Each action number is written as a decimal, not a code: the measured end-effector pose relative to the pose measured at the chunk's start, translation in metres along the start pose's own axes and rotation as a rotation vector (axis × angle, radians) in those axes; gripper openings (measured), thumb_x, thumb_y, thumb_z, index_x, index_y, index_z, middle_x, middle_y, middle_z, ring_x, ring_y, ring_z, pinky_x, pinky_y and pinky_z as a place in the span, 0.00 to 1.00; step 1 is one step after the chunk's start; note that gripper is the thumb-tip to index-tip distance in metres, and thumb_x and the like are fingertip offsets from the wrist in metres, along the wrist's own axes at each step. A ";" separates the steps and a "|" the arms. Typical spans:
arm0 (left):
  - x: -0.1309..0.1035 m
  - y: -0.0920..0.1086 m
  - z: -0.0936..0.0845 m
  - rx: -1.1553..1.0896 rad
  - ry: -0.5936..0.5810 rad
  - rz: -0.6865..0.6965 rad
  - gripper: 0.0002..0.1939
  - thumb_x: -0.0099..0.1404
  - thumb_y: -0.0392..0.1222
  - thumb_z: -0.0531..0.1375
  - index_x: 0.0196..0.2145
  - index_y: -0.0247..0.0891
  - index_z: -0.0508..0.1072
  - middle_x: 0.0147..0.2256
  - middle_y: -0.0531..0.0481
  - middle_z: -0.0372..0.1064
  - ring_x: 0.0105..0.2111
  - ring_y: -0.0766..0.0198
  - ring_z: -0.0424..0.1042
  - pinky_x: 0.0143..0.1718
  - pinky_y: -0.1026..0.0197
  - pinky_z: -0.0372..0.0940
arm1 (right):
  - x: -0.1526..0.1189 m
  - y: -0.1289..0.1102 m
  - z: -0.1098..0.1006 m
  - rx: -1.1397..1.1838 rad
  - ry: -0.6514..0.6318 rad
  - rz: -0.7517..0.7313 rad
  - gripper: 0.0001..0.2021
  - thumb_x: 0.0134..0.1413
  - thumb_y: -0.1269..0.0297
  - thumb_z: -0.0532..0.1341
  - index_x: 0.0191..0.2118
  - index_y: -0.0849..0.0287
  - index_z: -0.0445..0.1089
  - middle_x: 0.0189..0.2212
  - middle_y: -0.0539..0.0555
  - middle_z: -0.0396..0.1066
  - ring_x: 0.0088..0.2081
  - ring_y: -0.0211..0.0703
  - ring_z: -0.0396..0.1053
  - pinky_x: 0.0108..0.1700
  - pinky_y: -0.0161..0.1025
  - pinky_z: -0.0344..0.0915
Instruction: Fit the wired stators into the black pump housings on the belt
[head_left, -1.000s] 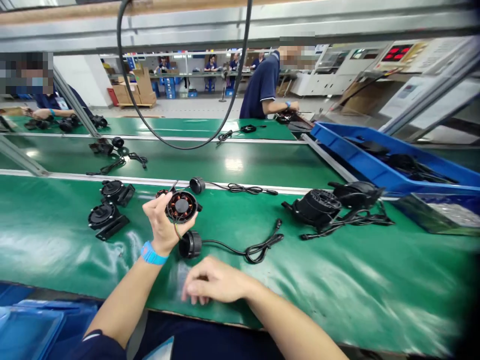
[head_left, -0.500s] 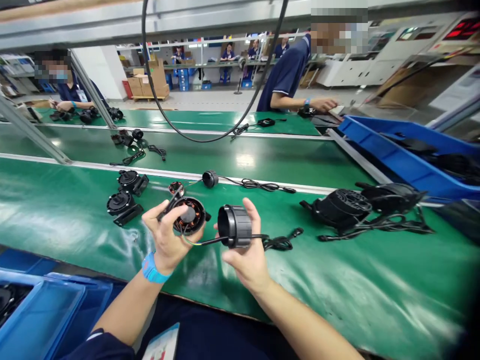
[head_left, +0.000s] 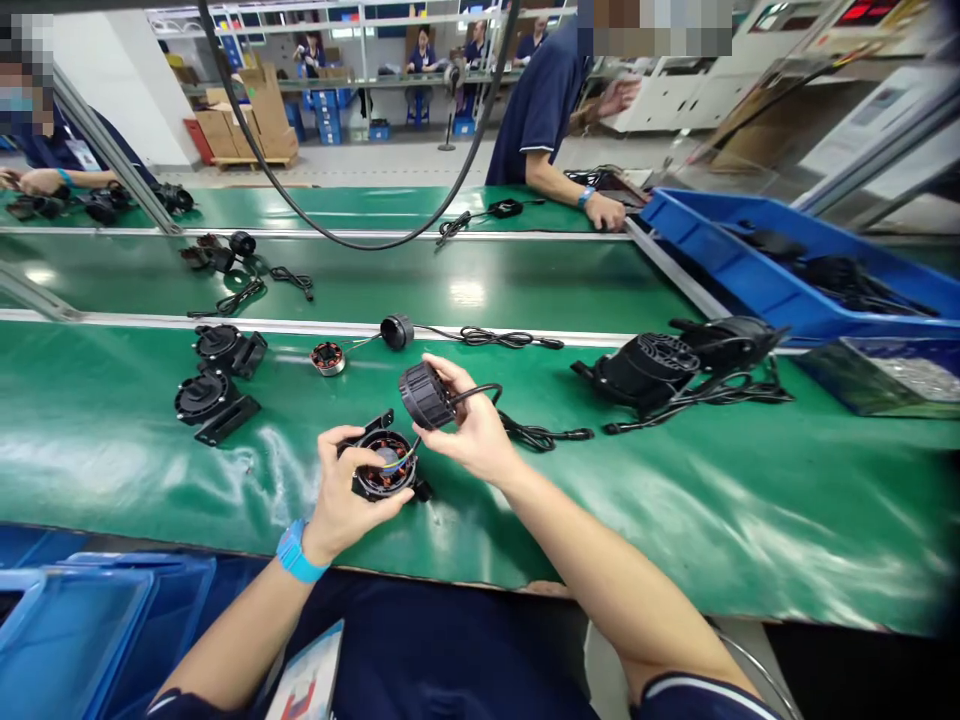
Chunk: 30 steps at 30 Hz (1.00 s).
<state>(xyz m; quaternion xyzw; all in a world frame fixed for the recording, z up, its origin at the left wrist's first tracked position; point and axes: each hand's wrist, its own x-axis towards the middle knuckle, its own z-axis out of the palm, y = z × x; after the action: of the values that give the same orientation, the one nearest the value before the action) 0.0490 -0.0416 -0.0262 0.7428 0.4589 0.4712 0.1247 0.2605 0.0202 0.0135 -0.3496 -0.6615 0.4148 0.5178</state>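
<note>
Head view: one coil (head_left: 400,470) sits inside its housing (head_left: 385,494), the cap (head_left: 424,398) off.
Left hand (head_left: 346,505) closed round that housing, over the counter (head_left: 480,545); right hand (head_left: 477,435) pinching the cap nearby, wires between. Beyond, a second coil (head_left: 328,360) lies loose, wired to another cap (head_left: 397,331).

Tabletop (head_left: 480,540) solid green; wristband (head_left: 301,552) bright blue; cap (head_left: 426,396) blk.

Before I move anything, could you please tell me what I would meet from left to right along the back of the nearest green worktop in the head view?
A black housing, a copper-wound ring, a small black cap, its bundled cable, a ribbed black unit, a container of shiny pieces.
</note>
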 end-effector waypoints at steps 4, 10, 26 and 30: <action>-0.001 -0.010 -0.003 -0.068 -0.049 0.060 0.14 0.56 0.41 0.73 0.33 0.40 0.71 0.55 0.43 0.55 0.57 0.52 0.63 0.55 0.48 0.69 | 0.006 -0.009 -0.008 -0.071 -0.185 -0.019 0.40 0.48 0.67 0.71 0.67 0.55 0.58 0.62 0.59 0.66 0.62 0.53 0.65 0.67 0.51 0.59; 0.009 -0.018 -0.009 -0.121 -0.155 0.173 0.14 0.58 0.46 0.73 0.30 0.39 0.72 0.51 0.43 0.60 0.53 0.53 0.66 0.51 0.48 0.70 | 0.031 -0.004 -0.006 -0.007 -0.488 -0.045 0.41 0.44 0.69 0.70 0.66 0.57 0.59 0.60 0.58 0.68 0.60 0.53 0.68 0.65 0.50 0.61; 0.039 -0.037 -0.047 0.139 -0.229 0.756 0.13 0.65 0.38 0.69 0.45 0.34 0.74 0.43 0.41 0.78 0.51 0.52 0.78 0.50 0.54 0.78 | 0.018 0.007 -0.002 -0.268 -0.434 -0.045 0.40 0.46 0.65 0.67 0.66 0.57 0.54 0.56 0.59 0.70 0.52 0.53 0.73 0.54 0.49 0.68; 0.049 -0.029 -0.055 0.167 -0.330 0.732 0.11 0.67 0.38 0.67 0.45 0.32 0.75 0.43 0.40 0.78 0.52 0.51 0.77 0.54 0.53 0.76 | 0.015 0.000 0.000 -0.329 -0.419 -0.046 0.38 0.47 0.64 0.67 0.65 0.58 0.54 0.56 0.60 0.70 0.53 0.53 0.73 0.55 0.49 0.68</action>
<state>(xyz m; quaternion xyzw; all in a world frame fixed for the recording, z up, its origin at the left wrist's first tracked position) -0.0062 -0.0003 0.0135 0.9303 0.1748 0.3200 -0.0399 0.2571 0.0334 0.0196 -0.3205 -0.8205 0.3531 0.3153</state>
